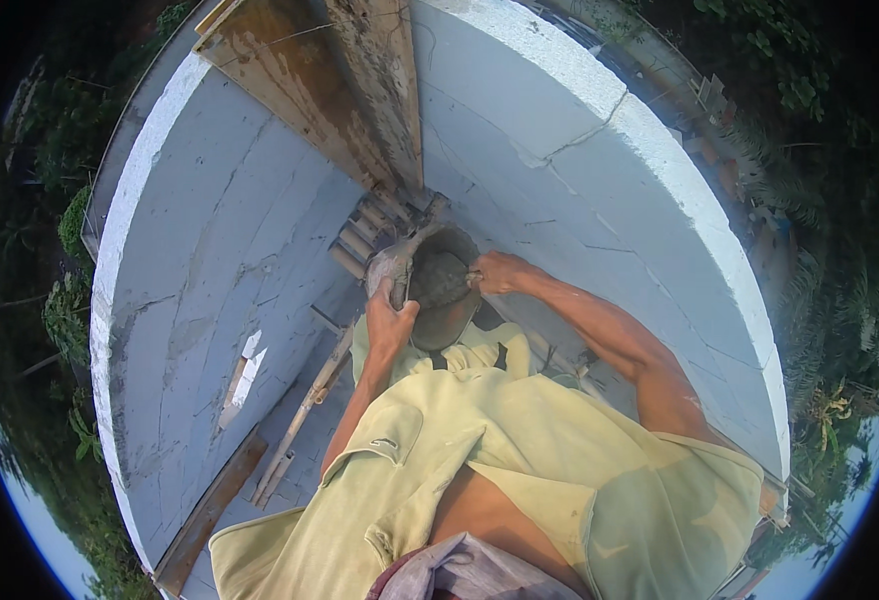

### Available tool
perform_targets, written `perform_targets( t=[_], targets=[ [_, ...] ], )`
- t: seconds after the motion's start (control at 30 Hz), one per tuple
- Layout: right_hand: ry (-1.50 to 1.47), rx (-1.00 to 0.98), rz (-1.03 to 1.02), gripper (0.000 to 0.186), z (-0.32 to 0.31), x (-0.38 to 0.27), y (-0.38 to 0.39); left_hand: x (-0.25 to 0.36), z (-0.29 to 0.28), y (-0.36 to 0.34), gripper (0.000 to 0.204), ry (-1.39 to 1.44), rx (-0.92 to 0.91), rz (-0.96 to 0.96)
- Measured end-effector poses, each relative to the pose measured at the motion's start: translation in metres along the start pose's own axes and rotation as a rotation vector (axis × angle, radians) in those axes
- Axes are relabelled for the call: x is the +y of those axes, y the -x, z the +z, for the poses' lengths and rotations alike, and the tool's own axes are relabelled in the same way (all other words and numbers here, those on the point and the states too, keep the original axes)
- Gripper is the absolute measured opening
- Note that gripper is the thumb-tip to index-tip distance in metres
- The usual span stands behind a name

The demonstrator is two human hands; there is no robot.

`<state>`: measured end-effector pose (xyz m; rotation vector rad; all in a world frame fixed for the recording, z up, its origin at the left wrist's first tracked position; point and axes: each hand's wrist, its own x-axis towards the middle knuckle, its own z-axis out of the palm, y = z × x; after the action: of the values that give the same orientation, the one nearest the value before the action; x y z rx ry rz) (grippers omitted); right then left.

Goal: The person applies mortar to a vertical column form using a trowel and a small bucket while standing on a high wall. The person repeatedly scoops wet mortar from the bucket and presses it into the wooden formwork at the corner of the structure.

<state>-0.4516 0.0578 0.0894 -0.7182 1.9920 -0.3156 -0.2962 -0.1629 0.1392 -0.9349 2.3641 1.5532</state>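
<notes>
A mortar-crusted bucket [447, 232] is tilted so that its mouth faces me, just in front of my body. Grey wet-looking mortar [438, 283] lies inside it. My left hand [390, 320] is closed on the bucket's left rim, with the thumb toward the mouth. On the opposite side, my right hand [501, 272] is closed in a fist right at the bucket's right edge. What its fingers grip is hidden; it could be the rim or a tool's handle.
Pale block walls [210, 230] meet in a corner ahead, with a rusty formwork channel [305, 75] standing there. Several pipe-like pieces [355, 240] lie behind the bucket. Below left are a wooden pole [305, 415] and a brown plank [210, 510]. A small opening [245, 375] pierces the left wall.
</notes>
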Motion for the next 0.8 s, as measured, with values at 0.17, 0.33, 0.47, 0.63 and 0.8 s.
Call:
perform_targets(
  t=[0.17,0.33,0.47,0.63,0.8],
  targets=[
    [-0.159,-0.028,-0.017,0.046,0.011,0.003,0.01,-0.012,0.0,-0.002,0.063,0.08,-0.027,0.108],
    [-0.244,-0.103,-0.071,0.049,0.013,-0.002,0.012,-0.042,-0.004,-0.014,0.066,0.165,-0.047,0.129],
    [-0.449,-0.261,0.055,0.046,0.009,-0.027,0.019,-0.052,-0.012,-0.024,0.068,0.261,-0.107,0.105],
    [-0.571,-0.184,0.005,0.042,0.025,-0.034,0.017,-0.051,-0.026,-0.032,0.068,0.298,-0.152,0.045],
    [-0.586,-0.193,-0.027,0.041,0.013,-0.032,0.015,-0.062,-0.037,-0.044,0.058,0.434,-0.097,0.044]
  ],
)
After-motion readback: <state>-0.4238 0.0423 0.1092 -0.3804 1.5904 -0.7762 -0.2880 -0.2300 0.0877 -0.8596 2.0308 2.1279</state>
